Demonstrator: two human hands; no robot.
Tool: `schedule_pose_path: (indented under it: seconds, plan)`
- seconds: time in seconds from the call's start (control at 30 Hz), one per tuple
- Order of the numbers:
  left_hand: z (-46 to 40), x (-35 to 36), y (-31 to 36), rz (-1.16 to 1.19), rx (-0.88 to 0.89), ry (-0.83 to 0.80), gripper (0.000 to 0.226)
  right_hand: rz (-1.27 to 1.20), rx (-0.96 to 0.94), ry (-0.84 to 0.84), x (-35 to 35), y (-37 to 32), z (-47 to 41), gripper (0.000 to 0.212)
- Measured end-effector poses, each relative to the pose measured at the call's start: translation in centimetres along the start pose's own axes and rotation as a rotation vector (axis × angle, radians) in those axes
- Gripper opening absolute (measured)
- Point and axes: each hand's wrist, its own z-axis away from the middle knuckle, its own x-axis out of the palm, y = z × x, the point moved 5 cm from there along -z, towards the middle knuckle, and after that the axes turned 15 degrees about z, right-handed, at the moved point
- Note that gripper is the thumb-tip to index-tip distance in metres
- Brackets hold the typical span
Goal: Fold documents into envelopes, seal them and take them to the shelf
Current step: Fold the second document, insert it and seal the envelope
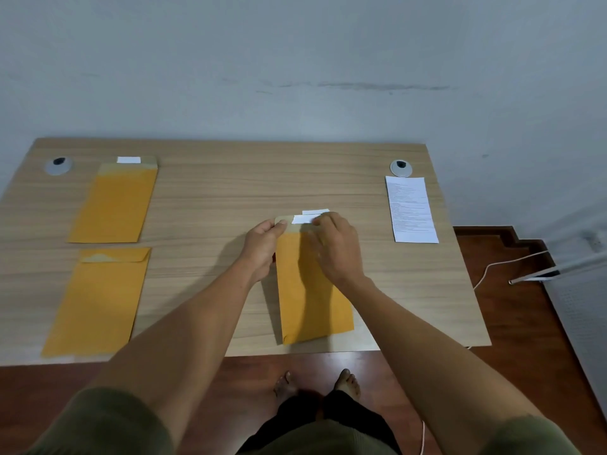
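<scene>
A yellow-brown envelope (312, 300) lies lengthwise at the middle of the wooden table (230, 192), its flap end away from me. My left hand (262, 244) pinches the flap's left corner. My right hand (335, 244) pinches a white strip (302, 219) on the flap, and a second white strip (315, 211) shows just beyond. A folded printed document (412, 208) lies at the right side. At the far left lies an open envelope (115, 205) with a white strip (128, 160) on its flap. Nearer me on the left lies an envelope (95, 303) with its flap folded down.
Two round cable grommets sit at the table's back corners, left (59, 165) and right (400, 167). A grey wall stands behind the table. A white cable (492, 267) runs over the dark wood floor at right. My bare feet (315, 384) show under the table's front edge.
</scene>
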Motion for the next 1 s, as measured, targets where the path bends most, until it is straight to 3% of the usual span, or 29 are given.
schedule_pose_path:
  seconds: [0.1,0.27,0.47,0.6,0.7,0.83,1.0]
  plan:
    - [0.0,0.6,0.0,0.044,-0.077,-0.024,0.036,-0.041,0.040,-0.016,0.4,-1.3,-1.1,0.021]
    - [0.7,1.4,0.7,0.001,-0.117,-0.090,0.037,-0.085,0.102,-0.020,0.7,-1.3,-1.9,0.023]
    - [0.4,1.1,0.6,-0.014,-0.116,-0.055,0.027,-0.040,0.090,0.022,0.0,-1.3,-2.3,0.019]
    - [-0.1,0.2,0.2,-0.047,-0.102,0.000,0.052,-0.224,0.200,-0.022,0.2,-0.3,-2.5,0.014]
    - [-0.2,-0.2,0.4,-0.087,-0.038,0.037,0.004,-0.428,0.376,-0.039,-0.3,1.3,-2.4,0.011]
    - [-0.4,-2.0,1.1,-0.144,0.022,0.090,0.011,-0.659,0.699,-0.018,0.3,4.8,-2.4,0.008]
    - [-1.0,-4.3,1.7,-0.193,0.066,0.175,0.011,-0.797,0.875,-0.056,2.2,7.3,-2.0,0.006]
